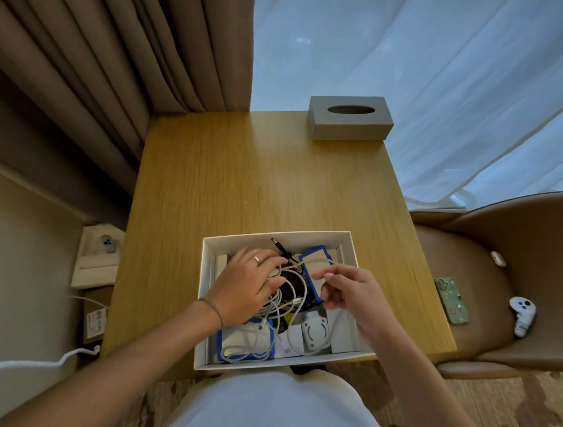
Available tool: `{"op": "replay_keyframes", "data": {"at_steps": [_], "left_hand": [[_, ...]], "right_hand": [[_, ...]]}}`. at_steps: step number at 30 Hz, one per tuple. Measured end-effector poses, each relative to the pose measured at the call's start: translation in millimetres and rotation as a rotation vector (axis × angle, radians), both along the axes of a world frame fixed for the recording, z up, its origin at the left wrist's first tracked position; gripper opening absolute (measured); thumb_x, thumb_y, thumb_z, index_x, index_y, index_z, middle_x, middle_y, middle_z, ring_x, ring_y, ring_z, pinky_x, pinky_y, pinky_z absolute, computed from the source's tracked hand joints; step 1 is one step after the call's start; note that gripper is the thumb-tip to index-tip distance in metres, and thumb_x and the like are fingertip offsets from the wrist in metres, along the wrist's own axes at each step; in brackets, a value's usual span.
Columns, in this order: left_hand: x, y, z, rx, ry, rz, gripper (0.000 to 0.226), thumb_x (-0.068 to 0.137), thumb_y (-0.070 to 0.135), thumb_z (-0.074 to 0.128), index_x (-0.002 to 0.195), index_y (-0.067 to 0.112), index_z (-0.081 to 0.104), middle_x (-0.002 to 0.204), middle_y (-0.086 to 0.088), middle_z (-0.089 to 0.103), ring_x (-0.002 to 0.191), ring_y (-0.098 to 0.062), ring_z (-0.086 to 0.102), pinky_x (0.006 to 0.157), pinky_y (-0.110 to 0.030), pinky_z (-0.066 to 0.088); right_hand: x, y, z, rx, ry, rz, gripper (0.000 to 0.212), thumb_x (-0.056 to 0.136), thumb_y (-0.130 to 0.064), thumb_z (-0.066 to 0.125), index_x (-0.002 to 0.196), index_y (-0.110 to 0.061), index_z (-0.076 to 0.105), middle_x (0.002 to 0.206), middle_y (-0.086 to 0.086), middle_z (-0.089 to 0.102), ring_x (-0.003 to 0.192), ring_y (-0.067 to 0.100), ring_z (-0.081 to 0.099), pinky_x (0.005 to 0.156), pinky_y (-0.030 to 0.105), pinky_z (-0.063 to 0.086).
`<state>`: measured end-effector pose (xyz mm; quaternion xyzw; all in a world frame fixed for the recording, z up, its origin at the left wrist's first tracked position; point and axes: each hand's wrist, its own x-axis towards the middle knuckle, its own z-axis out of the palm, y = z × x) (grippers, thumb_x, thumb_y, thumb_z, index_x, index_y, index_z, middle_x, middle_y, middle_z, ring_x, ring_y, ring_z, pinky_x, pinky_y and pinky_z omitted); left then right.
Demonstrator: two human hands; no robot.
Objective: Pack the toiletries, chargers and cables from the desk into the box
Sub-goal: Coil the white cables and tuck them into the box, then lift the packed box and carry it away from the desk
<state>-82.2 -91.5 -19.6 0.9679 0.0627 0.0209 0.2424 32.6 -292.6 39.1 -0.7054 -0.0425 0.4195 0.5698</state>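
In the head view, a white box [351, 248] sits at 6 o'clock on the desk [259, 178], filled with tangled white cables [287, 300], blue-edged chargers [247, 344] and a white adapter [313, 332]. The left hand [246, 286] lies flat on the cables, fingers spread and straight, gripping nothing. The right hand [351, 291] hovers at the box's 3 o'clock side, thumb and forefinger pinching a cable. A grey tissue box [350, 118] stands at 12 o'clock. On the chair [497, 345] at 3 o'clock lie a phone [452, 300] and a controller [521, 313].

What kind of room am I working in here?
Probably a hotel room: a small wooden desk with a covered tissue box, heavy drapes over sheer curtains, and a padded leather chair.
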Motion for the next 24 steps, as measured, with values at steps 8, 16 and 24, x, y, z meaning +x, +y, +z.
{"op": "replay_keyframes", "data": {"at_steps": [8, 16, 24], "left_hand": [[-36, 21, 31, 0.000, -0.212, 0.339, 0.024, 0.097, 0.019, 0.056, 0.120, 0.021, 0.063, 0.114, 0.007, 0.058, 0.084, -0.007, 0.051, 0.070, -0.018, 0.042], [-78, 26, 13, -0.111, 0.014, 0.777, 0.044, 0.098, 0.033, 0.055, 0.141, 0.025, 0.047, 0.117, -0.003, 0.064, 0.066, -0.008, 0.055, 0.053, -0.029, 0.052], [-90, -4, -12, -0.167, 0.211, 0.840, 0.023, 0.103, 0.024, 0.045, 0.119, 0.017, 0.059, 0.051, 0.001, 0.044, 0.041, -0.016, 0.034, 0.044, -0.029, 0.030]], "right_hand": [[12, -14, -12, -0.324, -0.709, 0.167, 0.028, 0.100, -0.032, 0.058, 0.073, -0.024, 0.064, 0.054, -0.003, 0.058, 0.046, 0.012, 0.047, 0.045, 0.031, 0.043], [23, -39, -36, -0.564, -0.977, 0.182, 0.036, 0.097, -0.045, 0.057, 0.128, -0.033, 0.045, 0.051, -0.003, 0.054, 0.042, 0.018, 0.056, 0.036, 0.031, 0.045], [23, -47, -62, -0.697, -0.800, 0.414, 0.024, 0.102, -0.028, 0.051, 0.124, -0.021, 0.053, 0.071, -0.011, 0.063, 0.053, 0.009, 0.062, 0.048, 0.030, 0.058]]}}
